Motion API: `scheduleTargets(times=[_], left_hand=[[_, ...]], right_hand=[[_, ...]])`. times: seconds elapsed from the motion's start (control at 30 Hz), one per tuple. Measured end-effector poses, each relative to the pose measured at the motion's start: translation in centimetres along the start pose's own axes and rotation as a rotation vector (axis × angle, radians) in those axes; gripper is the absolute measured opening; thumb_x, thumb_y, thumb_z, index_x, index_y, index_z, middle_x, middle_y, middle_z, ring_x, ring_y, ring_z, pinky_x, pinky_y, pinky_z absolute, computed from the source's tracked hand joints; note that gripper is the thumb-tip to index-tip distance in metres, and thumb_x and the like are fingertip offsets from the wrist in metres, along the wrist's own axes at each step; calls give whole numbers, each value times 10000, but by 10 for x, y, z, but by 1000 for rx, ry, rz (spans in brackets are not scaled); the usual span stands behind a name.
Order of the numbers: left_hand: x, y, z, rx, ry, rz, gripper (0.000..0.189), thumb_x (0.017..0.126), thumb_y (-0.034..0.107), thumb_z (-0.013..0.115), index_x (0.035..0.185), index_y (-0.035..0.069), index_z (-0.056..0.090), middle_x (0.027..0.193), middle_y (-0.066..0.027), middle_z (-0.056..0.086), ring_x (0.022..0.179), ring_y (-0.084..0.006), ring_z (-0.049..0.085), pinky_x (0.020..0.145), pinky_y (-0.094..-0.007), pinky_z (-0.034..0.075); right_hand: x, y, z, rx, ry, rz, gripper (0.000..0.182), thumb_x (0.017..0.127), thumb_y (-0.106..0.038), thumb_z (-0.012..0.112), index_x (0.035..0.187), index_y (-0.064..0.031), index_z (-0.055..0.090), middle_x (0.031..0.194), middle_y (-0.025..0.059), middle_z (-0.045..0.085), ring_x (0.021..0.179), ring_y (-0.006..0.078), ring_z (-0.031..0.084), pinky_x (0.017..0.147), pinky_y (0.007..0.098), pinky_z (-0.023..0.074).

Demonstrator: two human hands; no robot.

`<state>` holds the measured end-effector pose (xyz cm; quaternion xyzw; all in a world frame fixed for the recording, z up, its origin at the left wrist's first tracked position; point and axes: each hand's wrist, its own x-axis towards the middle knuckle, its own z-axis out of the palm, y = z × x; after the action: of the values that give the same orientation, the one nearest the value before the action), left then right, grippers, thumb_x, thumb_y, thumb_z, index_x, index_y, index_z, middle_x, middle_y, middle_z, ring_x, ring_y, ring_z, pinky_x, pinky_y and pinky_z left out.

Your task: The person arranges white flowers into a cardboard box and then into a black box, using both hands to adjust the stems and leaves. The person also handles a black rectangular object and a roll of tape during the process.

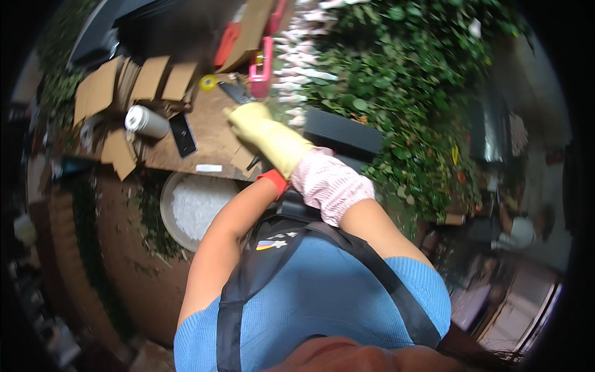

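Observation:
My right hand (253,122), in a yellow rubber glove with a patterned pink sleeve (330,186), reaches across my body over the wooden tabletop (204,135). Its fingers are blurred and turned away, so I cannot see whether they grip anything. Just beyond them lies a dark tool (236,92). Below the yellow cuff, a red glove cuff marks my left hand (275,182), which is mostly hidden behind the right forearm. A small black object (254,162) and a piece of cardboard (242,156) show beside it. A black ribbed box-like object (344,132) is right of the yellow glove.
Leafy cut stems (399,83) heap at the right, beside white-wrapped bundles (297,60). Folded cardboard (151,76), a white bottle (146,122), a phone (183,135), yellow tape (208,82) and a pink basket (261,69) lie leftward. Below the table edge is a tub (200,209) of white material.

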<state>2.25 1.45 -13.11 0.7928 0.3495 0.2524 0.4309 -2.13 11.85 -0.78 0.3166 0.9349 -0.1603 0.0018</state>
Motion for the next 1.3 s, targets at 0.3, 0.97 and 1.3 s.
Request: scheduleTargets(times=[0.3, 0.97, 1.3], left_hand=[[0, -6, 17, -68, 13, 5, 603, 1035, 300, 591, 1558, 69, 397, 1634, -115, 382, 1472, -245, 406, 1227, -419, 311], [-89, -41, -177, 257, 668, -666, 328, 904, 247, 779, 1151, 48, 693, 1059, -97, 699, 950, -248, 671, 852, -404, 541], [-28, 120, -105, -434, 357, -450, 276, 996, 186, 706, 1223, 31, 685, 1025, -22, 703, 899, -91, 610, 797, -288, 505]], right_hand=[[-42, 10, -14, 348, 107, 5, 516, 954, -263, 649, 1432, -86, 566, 1214, 204, 703, 1127, 380, 664, 985, 461, 529], [-279, 3, -69, 959, 275, 842, 375, 1016, -266, 644, 1355, -106, 664, 1287, 118, 709, 1068, 206, 691, 960, 327, 531], [-263, 49, -68, 1115, -12, 843, 366, 970, -333, 722, 1158, -19, 701, 840, 54, 733, 759, 100, 690, 688, 258, 530]])
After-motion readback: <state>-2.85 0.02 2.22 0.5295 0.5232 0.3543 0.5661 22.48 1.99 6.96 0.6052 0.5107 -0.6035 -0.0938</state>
